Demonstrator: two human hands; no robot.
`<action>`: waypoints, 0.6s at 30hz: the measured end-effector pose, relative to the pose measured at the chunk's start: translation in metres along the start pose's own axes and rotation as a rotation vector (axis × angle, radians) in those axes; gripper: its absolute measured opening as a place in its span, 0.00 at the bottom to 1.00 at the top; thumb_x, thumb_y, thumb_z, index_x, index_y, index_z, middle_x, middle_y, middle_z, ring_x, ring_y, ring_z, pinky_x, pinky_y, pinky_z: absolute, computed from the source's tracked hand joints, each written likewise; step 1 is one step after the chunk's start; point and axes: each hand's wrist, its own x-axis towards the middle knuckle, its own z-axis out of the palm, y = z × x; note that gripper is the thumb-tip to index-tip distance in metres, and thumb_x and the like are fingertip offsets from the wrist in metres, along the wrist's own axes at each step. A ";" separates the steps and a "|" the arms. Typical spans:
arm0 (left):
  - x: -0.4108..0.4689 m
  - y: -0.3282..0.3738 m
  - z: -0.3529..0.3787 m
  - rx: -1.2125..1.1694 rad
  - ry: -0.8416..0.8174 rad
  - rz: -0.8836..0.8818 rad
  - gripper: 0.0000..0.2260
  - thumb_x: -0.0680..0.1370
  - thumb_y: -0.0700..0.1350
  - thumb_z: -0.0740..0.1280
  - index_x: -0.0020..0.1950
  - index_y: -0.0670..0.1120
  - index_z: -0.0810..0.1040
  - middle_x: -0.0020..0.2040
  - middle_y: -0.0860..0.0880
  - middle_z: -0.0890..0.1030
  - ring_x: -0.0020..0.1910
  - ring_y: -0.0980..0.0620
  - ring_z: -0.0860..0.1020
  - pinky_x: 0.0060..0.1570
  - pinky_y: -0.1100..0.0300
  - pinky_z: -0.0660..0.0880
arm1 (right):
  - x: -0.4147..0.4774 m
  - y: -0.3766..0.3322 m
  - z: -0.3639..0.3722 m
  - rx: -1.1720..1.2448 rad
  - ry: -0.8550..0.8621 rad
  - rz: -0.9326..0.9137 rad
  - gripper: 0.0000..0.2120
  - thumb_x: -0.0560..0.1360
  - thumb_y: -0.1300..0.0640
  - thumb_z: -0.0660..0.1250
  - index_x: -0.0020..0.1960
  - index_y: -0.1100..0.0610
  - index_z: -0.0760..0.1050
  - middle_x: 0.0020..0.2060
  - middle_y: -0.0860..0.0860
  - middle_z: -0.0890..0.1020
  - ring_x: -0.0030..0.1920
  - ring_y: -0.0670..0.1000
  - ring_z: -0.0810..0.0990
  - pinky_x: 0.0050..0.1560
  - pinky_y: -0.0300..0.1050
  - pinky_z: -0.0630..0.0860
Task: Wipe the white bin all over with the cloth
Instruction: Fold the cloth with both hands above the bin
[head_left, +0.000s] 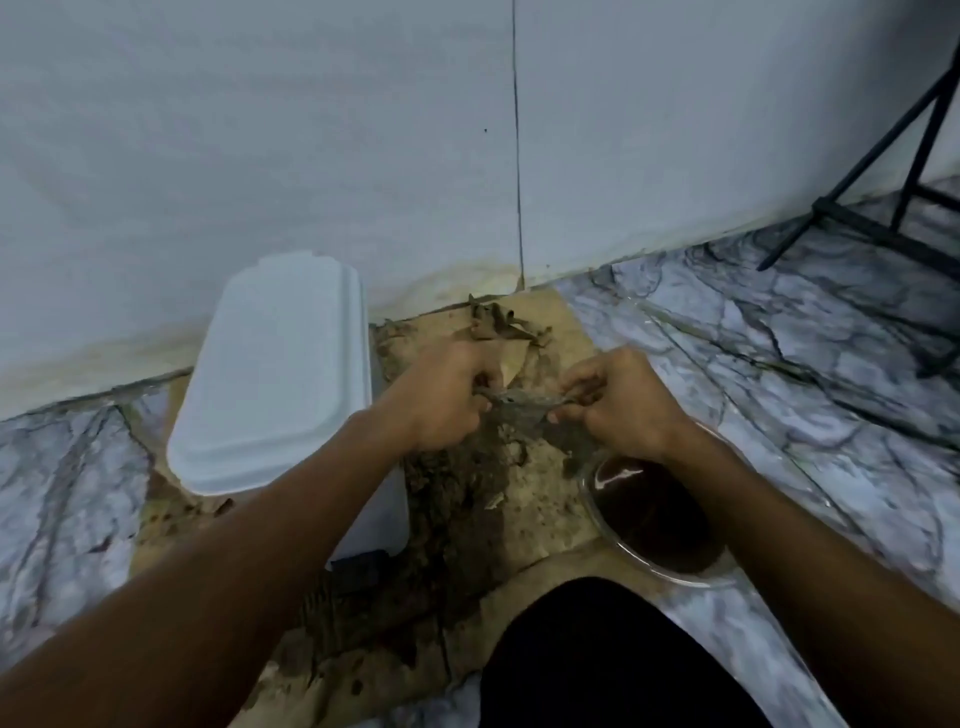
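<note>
The left hand (447, 400) and right hand (618, 402) are pinching the grimy cloth (524, 405) taut between them, the white bin (275, 374) standing just left of the grip. A cloth this soiled is risking smears on the bin, and drips may be missing the bowl (654, 519) below the right wrist.

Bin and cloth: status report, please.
Left hand and right hand grip cloth, clear of bin. Lid shut. Bowl of dark liquid under right wrist.
</note>
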 end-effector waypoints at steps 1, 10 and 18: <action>0.002 0.001 0.014 0.025 -0.053 0.023 0.06 0.72 0.35 0.73 0.47 0.43 0.84 0.45 0.46 0.83 0.45 0.47 0.80 0.48 0.48 0.79 | -0.009 0.016 0.004 0.011 -0.012 0.035 0.09 0.69 0.65 0.79 0.38 0.52 0.84 0.31 0.43 0.84 0.34 0.38 0.82 0.33 0.29 0.75; 0.034 0.011 0.127 -0.001 -0.430 0.088 0.09 0.73 0.34 0.70 0.49 0.45 0.84 0.45 0.50 0.82 0.48 0.52 0.79 0.45 0.60 0.74 | -0.080 0.131 0.050 0.079 0.025 0.350 0.04 0.71 0.61 0.78 0.43 0.53 0.86 0.38 0.44 0.86 0.41 0.38 0.83 0.41 0.32 0.79; 0.061 0.042 0.213 0.019 -0.303 0.174 0.08 0.73 0.40 0.68 0.49 0.50 0.82 0.45 0.46 0.82 0.47 0.42 0.80 0.46 0.50 0.77 | -0.112 0.188 0.057 0.011 0.316 0.596 0.06 0.73 0.63 0.74 0.44 0.53 0.85 0.39 0.45 0.85 0.42 0.43 0.83 0.46 0.44 0.83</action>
